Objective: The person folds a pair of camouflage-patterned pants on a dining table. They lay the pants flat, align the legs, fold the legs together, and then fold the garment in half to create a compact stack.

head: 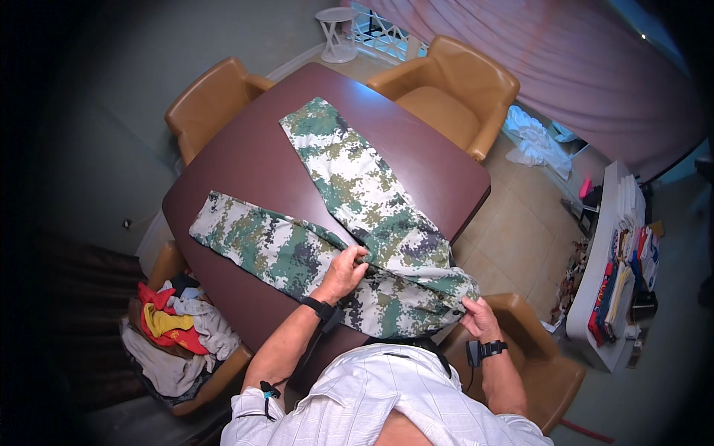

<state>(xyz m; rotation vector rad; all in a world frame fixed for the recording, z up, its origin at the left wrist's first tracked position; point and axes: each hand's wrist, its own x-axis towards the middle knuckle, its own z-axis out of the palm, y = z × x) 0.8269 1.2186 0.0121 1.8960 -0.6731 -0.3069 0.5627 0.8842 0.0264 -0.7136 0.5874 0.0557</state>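
A pair of camouflage trousers (357, 173) lies across the dark red table (251, 145), its two legs spread in a V toward the far side and the left. The fabric is a pixel pattern of green, white, olive and black. My left hand (341, 273) pinches the cloth at the crotch, where the legs meet. At the waistband, near the table's right front edge, my right hand (478, 319) grips a corner with thumb and fingers. Part of the waist end hangs past the table edge close to my body. Both wrists carry black strapped devices.
Tan armchairs (446, 100) surround the table. The one at left holds heaped clothes (178, 329). On the right, a white shelf unit (597, 267) carries folded garments (619, 279). White cloth (538, 142) lies by the pink curtain (558, 61). A small white stool (337, 33) stands behind.
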